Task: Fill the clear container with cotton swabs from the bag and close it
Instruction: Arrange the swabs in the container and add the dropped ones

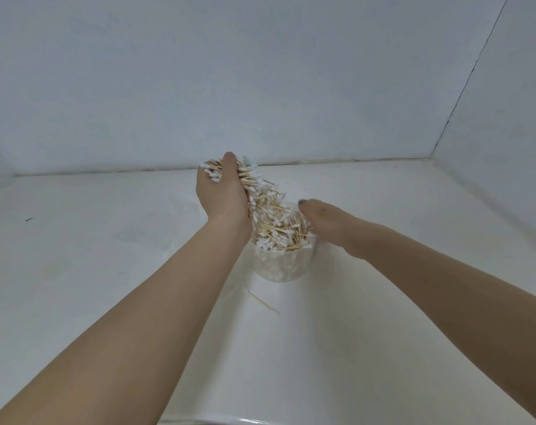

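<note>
— Clear container (280,265)?
— Upright on the white counter (107,271), heaped past the rim with cotton swabs (279,222).
— Left hand (222,194)?
— Raised just above and left of the container, fingers curled round a thick bundle of swabs, thumb up; bundle slanting down toward the container mouth. Sliver of the bag (247,162) possibly showing behind the bundle; hard to tell.
— Right hand (325,223)?
— At the container's right rim, thumb out over the heap, fingers hidden behind it; curled or straight, cannot tell.
— Anything else near the container?
— One stray swab (262,302) flat on the counter just in front. Pale wall (260,72) behind.
</note>
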